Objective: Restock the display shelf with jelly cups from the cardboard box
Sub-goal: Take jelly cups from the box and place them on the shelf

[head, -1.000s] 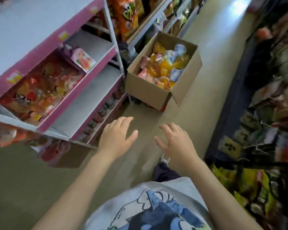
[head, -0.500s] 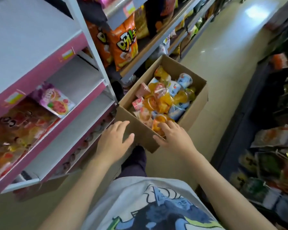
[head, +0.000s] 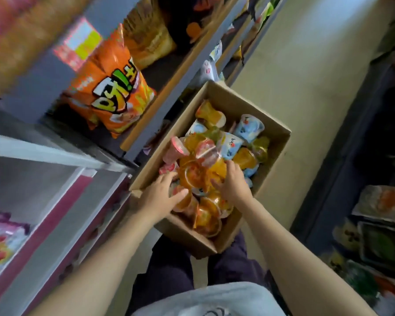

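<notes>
The cardboard box (head: 269, 142) stands open on the floor just beside the lower edge of the snack shelving (head: 169, 83). Its long axis runs from the person's knees away toward the upper right, along the aisle. It is full of jelly cups (head: 203, 165), orange, pink and pale blue, which lie in a loose heap and point in many directions; some show the lid upward, others lie on the side.

Both hands are inside the near half of the box. The left hand (head: 160, 192) has its fingers spread and curved around an orange cup at the left side of the heap. The right hand (head: 233, 181) lies on top of the orange cups with its fingers bent down over them. Whether either hand really holds a cup tight cannot be told, because the picture is blurred.

To the left is the display shelf (head: 62, 201) with pink edges. An orange snack bag (head: 112, 92) stands on the shelving above the box.
</notes>
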### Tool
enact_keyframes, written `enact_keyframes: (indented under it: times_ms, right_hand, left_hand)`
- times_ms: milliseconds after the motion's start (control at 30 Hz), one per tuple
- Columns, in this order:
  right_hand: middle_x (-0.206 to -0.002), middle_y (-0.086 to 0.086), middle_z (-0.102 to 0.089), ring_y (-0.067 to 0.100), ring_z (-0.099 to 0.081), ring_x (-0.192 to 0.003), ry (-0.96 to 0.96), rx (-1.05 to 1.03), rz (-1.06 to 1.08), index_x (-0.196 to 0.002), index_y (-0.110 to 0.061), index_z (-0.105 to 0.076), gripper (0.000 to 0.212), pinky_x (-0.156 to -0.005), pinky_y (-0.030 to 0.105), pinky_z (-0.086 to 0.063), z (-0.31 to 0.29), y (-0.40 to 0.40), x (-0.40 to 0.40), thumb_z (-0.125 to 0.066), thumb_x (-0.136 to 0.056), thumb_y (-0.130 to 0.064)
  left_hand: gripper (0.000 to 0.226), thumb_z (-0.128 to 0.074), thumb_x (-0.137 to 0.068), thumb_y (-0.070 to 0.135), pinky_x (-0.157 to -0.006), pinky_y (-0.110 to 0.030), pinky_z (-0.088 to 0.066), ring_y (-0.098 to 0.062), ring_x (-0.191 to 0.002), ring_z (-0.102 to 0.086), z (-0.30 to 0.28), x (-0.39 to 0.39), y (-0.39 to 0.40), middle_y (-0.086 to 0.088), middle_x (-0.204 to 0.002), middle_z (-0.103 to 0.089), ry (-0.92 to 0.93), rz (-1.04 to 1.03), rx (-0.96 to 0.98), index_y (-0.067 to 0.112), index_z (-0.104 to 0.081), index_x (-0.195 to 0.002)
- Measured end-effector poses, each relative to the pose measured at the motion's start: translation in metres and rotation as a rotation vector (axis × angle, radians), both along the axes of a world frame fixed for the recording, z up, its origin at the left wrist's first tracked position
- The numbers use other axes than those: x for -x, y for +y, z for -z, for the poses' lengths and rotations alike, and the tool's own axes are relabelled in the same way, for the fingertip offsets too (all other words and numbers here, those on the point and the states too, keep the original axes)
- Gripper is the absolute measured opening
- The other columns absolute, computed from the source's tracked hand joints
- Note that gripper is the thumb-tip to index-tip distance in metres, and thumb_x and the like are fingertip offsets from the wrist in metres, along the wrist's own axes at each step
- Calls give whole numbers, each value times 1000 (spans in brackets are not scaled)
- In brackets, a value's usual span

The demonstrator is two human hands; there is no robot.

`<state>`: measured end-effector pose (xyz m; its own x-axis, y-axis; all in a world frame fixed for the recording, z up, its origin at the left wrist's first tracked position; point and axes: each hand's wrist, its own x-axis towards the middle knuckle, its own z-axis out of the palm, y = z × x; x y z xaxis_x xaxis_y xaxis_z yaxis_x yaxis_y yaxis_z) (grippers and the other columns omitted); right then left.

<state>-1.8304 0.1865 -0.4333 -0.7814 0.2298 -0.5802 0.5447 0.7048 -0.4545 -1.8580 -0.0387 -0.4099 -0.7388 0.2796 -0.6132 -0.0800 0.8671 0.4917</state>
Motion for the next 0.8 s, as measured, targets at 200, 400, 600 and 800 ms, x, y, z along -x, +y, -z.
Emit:
enact_keyframes:
  times_ms: [200, 400, 600, 800]
  right_hand:
    - [-131, 13, -52, 31, -50, -122, -68, 73, -36, -135, -9, -44, 59, -98, 45, -46, 94, 30, 36, -70, -88, -34]
    - [-113, 10, -60, 29, -55, -105, -131, 116, -112, -116, -10, -52, 53, -81, 38, -48, 112, 40, 58, -76, -76, -36]
    - [-109, -2, -72, 10, -69, -96, -279, 567, 166, -116, -18, -65, 49, -80, 27, -59, 82, 57, 57, -86, -74, -33]
    - [-107, 1, -73, 15, -69, -101, -205, 705, 120, -116, -15, -68, 42, -85, 31, -58, 50, 60, 32, -83, -79, -29]
  left_hand:
    - [79, -66, -88, 53, -112, -38, -33, -25, -141, -37, 83, 6, 52, -4, -155, -38, -202, -284, -42, 23, -33, -153]
    - [76, -61, -88, 59, -113, -36, -30, -19, -146, -29, 109, 1, 69, 1, -159, -32, -189, -378, -6, 24, -36, -151]
    - [79, -65, -77, 71, -102, -26, -33, -16, -134, -39, 92, -2, 76, 5, -140, -45, -84, -489, -57, 25, -51, -141]
    - [104, -83, -43, 80, -105, -47, -47, -19, -118, -62, 70, 3, 116, 2, -126, -67, -326, -994, -480, 25, -59, -129]
